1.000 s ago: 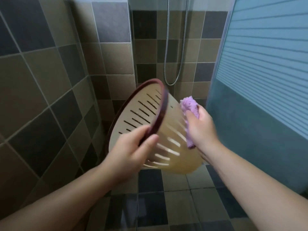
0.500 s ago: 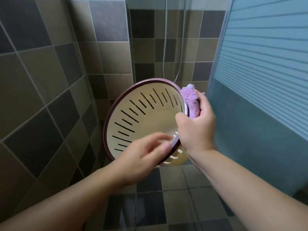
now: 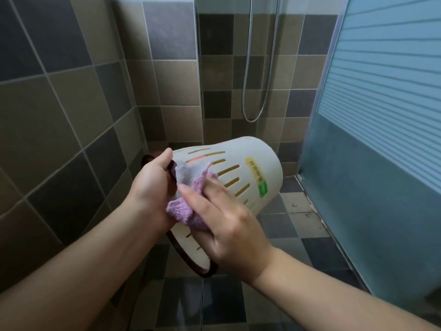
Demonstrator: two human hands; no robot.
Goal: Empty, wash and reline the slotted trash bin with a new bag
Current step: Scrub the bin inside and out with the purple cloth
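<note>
Bin (image 3: 250, 168) flipped base-out, cloth (image 3: 188, 185) covering slots

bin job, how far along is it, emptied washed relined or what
Emptied: the slotted bin shows no bag or trash around its rim. In hand: the left hand grips the dark rim, holding the bin on its side in the air, while the right hand presses a purple cloth against the outer wall. Left: finishing the wipe and relining; no new bag is in view.

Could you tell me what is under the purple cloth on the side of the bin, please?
The purple cloth lies against the slotted bin wall, pressed there by the right hand. The wall and slots beneath it are covered, so their state cannot be seen.
</note>
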